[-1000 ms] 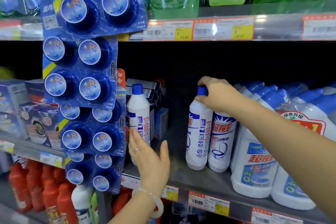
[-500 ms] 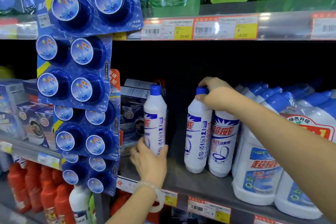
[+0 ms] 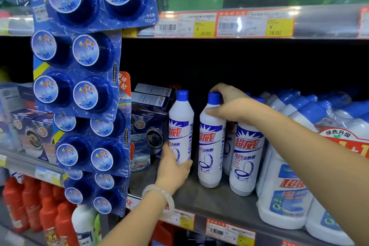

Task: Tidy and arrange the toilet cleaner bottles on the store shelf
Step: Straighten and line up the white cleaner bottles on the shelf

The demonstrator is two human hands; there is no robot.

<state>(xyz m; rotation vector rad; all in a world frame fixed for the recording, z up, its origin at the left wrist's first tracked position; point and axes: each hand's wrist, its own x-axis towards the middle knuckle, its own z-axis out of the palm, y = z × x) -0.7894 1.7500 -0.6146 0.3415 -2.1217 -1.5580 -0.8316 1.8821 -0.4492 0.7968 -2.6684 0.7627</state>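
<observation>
Store shelf (image 3: pixel 209 203), grey, price tags along front edge; blue hanging packs (image 3: pixel 79 74) at 9 o'clock. Left hand (image 3: pixel 173 168) w/ grip closed round lower body of left bottle (image 3: pixel 180 126), upright. Right hand (image 3: pixel 229 106) clasps neck of middle bottle (image 3: pixel 211 146), standing on shelf just beside a third bottle (image 3: pixel 246 158) at 3 o'clock.

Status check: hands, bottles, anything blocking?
Left hand grips loose bottle low. Right hand holds row's end bottle at neck. Both upright, gap between. Boxes behind, not blocking.
</observation>
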